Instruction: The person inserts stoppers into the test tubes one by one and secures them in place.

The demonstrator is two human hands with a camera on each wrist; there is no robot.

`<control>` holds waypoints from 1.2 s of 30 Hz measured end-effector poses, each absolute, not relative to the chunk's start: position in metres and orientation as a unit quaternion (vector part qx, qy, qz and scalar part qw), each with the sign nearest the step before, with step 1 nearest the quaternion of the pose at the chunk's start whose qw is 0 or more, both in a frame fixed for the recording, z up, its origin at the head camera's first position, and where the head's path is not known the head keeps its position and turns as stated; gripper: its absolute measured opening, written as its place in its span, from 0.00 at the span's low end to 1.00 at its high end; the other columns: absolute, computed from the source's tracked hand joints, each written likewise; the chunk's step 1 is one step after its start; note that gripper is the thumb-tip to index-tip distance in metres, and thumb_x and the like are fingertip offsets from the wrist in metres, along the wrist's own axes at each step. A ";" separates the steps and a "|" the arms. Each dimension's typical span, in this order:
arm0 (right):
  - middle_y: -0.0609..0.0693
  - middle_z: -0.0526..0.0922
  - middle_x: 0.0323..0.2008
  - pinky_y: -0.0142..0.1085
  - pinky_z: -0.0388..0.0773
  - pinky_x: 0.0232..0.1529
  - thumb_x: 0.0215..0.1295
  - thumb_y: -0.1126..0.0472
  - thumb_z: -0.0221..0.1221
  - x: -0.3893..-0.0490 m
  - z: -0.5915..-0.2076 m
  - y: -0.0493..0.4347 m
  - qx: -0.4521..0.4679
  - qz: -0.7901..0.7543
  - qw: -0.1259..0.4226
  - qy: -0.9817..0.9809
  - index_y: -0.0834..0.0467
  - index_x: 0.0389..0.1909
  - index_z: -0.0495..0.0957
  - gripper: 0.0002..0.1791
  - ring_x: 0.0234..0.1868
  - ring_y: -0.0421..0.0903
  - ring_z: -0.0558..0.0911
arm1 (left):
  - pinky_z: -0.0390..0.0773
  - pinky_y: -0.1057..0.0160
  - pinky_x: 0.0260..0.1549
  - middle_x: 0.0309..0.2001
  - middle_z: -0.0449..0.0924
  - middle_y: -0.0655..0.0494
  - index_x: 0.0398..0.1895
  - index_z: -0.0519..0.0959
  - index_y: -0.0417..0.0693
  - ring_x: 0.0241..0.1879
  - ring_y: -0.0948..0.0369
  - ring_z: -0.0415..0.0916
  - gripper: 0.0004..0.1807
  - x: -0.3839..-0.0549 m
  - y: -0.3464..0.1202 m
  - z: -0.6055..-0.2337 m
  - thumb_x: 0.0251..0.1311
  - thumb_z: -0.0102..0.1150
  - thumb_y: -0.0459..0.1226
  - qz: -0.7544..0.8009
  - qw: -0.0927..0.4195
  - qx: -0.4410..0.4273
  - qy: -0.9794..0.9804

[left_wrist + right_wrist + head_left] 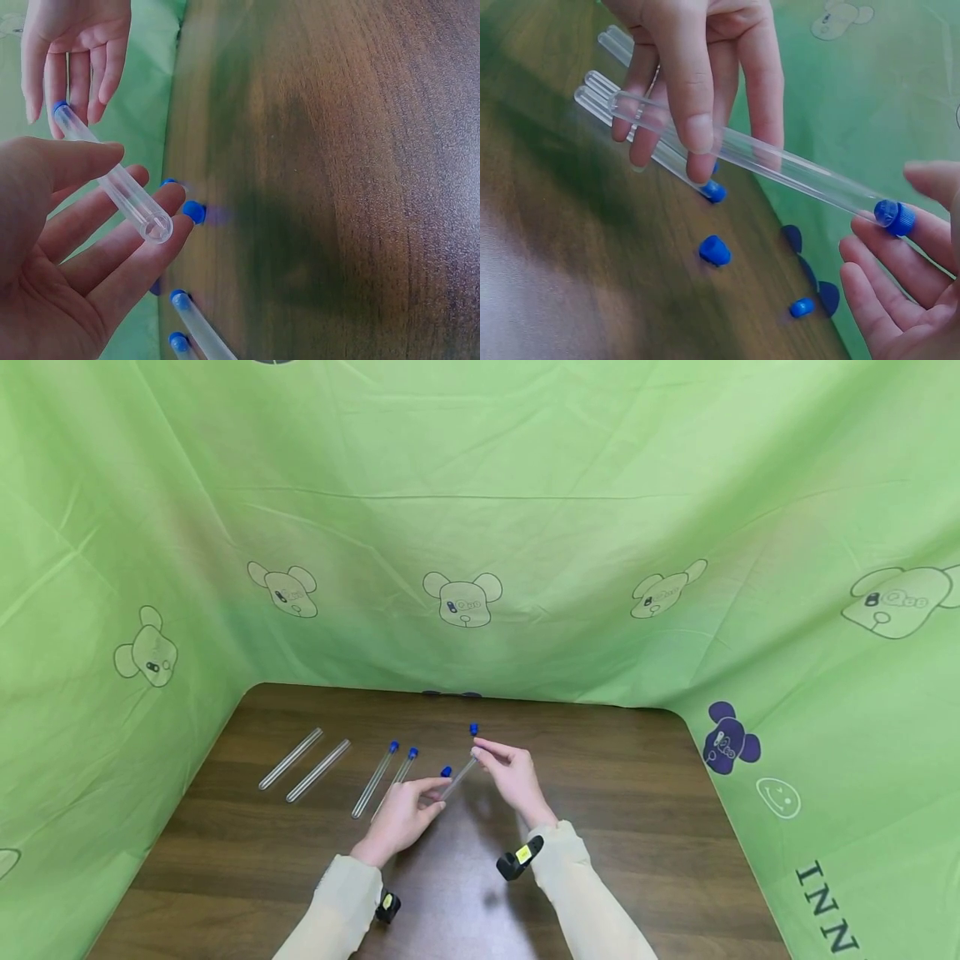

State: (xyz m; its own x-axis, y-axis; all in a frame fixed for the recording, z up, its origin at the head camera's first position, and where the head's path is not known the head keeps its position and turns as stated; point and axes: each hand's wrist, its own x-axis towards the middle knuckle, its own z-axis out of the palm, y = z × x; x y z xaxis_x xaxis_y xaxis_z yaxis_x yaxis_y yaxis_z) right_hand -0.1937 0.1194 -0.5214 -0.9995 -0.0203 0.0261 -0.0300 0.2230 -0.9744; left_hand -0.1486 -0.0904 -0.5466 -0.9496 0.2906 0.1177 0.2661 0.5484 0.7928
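A clear test tube (795, 176) with a blue cap (895, 217) at its far end is held slanted above the table. My left hand (405, 814) grips its rounded end between thumb and fingers. At the capped end is my right hand (513, 772); its loosely bent fingers touch the cap, while the thumb (934, 180) stands a little off it in the right wrist view. Two loose blue caps, a nearer one (446, 772) and a farther one (474, 728), lie on the table beyond the hands.
Left of my left hand lie two blue-capped test tubes (372, 783), one partly hidden behind that hand. Farther left are two uncapped tubes (290, 758) on the brown wooden table (637, 860). Green printed cloth (465, 543) encloses the table's back and sides.
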 end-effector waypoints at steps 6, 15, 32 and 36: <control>0.56 0.88 0.46 0.43 0.80 0.53 0.63 0.55 0.71 -0.192 -0.523 0.117 -0.003 0.618 0.006 -0.786 0.56 0.55 0.86 0.20 0.48 0.51 0.87 | 0.82 0.65 0.33 0.44 0.88 0.52 0.61 0.82 0.46 0.32 0.66 0.84 0.20 -0.150 -0.089 -0.547 0.65 0.67 0.31 0.449 0.015 0.160 0.879; 0.60 0.88 0.42 0.42 0.81 0.50 0.65 0.65 0.69 -0.191 -0.528 0.112 0.023 0.638 0.022 -0.769 0.65 0.59 0.80 0.22 0.44 0.53 0.88 | 0.82 0.65 0.31 0.42 0.88 0.50 0.60 0.83 0.44 0.31 0.65 0.84 0.21 -0.149 -0.086 -0.546 0.63 0.68 0.29 0.454 0.006 0.161 0.876; 0.64 0.87 0.42 0.37 0.81 0.48 0.66 0.70 0.66 -0.176 -0.509 0.104 0.041 0.646 -0.001 -0.762 0.66 0.68 0.72 0.29 0.44 0.56 0.87 | 0.81 0.66 0.31 0.41 0.88 0.49 0.61 0.81 0.40 0.30 0.65 0.84 0.21 -0.152 -0.083 -0.548 0.64 0.67 0.29 0.462 0.009 0.166 0.871; 0.64 0.87 0.41 0.36 0.80 0.46 0.67 0.71 0.65 -0.169 -0.494 0.102 0.043 0.638 -0.006 -0.769 0.67 0.67 0.72 0.28 0.45 0.56 0.87 | 0.81 0.65 0.31 0.40 0.88 0.49 0.61 0.81 0.39 0.30 0.65 0.84 0.21 -0.152 -0.082 -0.547 0.64 0.67 0.28 0.463 0.011 0.166 0.871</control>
State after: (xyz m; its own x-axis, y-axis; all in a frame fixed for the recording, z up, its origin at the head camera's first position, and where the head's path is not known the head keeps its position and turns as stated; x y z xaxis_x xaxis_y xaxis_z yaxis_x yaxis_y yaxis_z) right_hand -0.1693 0.1020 -0.4943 -0.9962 -0.0735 0.0463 -0.0591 0.1820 -0.9815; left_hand -0.1518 -0.0819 -0.5470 -0.9447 0.2994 0.1342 0.2788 0.5169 0.8094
